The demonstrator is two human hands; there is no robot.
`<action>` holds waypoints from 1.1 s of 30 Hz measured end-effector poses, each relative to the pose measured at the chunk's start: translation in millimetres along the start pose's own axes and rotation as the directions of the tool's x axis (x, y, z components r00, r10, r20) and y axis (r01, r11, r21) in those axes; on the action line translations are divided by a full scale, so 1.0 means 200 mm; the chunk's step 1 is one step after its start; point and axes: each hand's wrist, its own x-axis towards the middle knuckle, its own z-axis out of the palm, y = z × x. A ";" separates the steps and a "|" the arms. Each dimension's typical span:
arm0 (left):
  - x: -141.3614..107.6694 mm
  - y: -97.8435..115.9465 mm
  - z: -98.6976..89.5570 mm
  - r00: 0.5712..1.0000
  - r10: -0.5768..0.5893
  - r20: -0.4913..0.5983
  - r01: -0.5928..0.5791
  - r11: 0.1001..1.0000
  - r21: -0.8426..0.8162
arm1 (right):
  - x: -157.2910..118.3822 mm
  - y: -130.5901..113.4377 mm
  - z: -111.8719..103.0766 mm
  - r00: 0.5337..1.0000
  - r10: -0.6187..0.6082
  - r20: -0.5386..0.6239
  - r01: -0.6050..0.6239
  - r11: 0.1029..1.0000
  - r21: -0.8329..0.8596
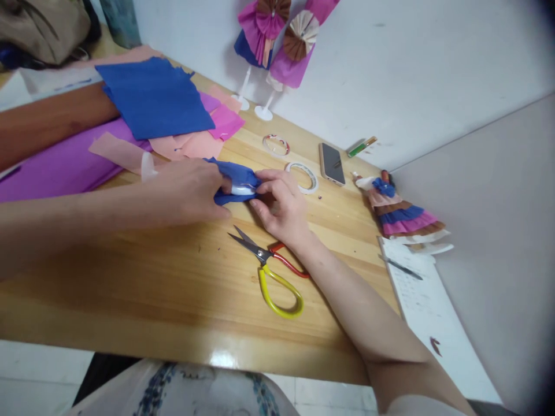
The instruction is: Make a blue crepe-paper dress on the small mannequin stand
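My left hand (191, 188) reaches in from the left, its fingers bent over the left end of a piece of blue crepe paper (234, 171). A glossy white part (243, 189) shows within the blue paper; its full shape is hidden. At the paper's right end, my right hand (281, 205) pinches the edge between thumb and fingers. Beside my left wrist a pale white rounded piece (148, 166) sticks up, and I cannot tell whether it joins the wrapped thing. Scissors (263, 254) with one yellow and one red handle lie partly spread below my hands, near my right wrist.
Blue crepe sheets (151, 98) and a purple roll (65, 162) lie left. Behind are two paper-dressed figures on white stands (263, 112). A tape roll (302, 177), a phone (332, 163), a layered paper dress (403, 214) and a written sheet (425, 312) lie right.
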 end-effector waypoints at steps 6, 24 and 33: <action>-0.04 0.01 0.02 0.999 0.040 0.004 -0.040 0.942 0.335 | 0.00 0.00 0.00 0.999 -0.041 -0.024 0.040 0.999 -0.032; -0.01 0.04 -0.01 0.995 0.070 -0.074 -0.043 0.946 0.321 | -0.01 0.01 -0.01 0.998 -0.060 0.010 0.061 0.997 -0.044; -0.03 0.07 -0.01 0.983 0.140 -0.114 -0.091 0.930 0.357 | -0.01 0.03 0.00 0.998 -0.067 0.010 0.067 0.995 -0.079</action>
